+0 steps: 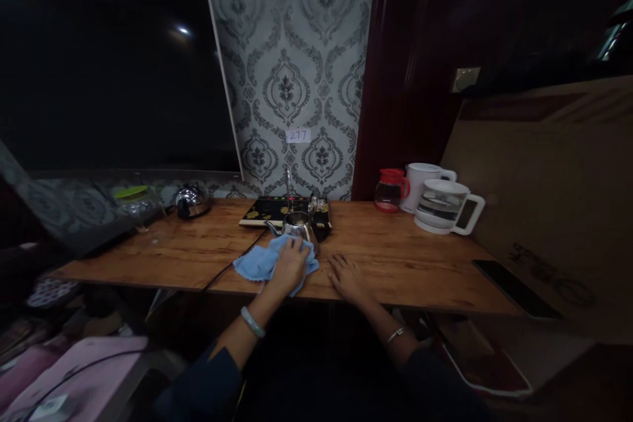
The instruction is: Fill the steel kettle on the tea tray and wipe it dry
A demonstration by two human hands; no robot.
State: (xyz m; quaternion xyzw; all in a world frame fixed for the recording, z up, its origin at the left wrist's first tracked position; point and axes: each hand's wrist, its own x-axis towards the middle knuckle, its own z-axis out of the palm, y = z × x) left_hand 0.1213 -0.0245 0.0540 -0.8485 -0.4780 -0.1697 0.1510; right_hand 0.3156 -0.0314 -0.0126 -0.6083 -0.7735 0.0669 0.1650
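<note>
My left hand [290,265] grips a light blue cloth [258,264] near the table's front edge, pressed up against the near side of a small shiny metal kettle [297,227]. The kettle stands upright with its spout to the left, its top uncovered and its lid tipped up at the right. My right hand [347,279] rests flat on the wooden tabletop [380,257] to the right of the cloth, fingers spread and holding nothing. Just behind the kettle lies a black tea stove [262,209] with gold flowers and a metal tap pipe [289,188].
A rounded chrome pot [192,200] and a glass jar with a green lid [136,201] stand at left, below a large screen [119,79]. At right are a red-lidded glass jug [390,191], a white kettle [420,178], a glass pot [440,208] and a phone [514,287].
</note>
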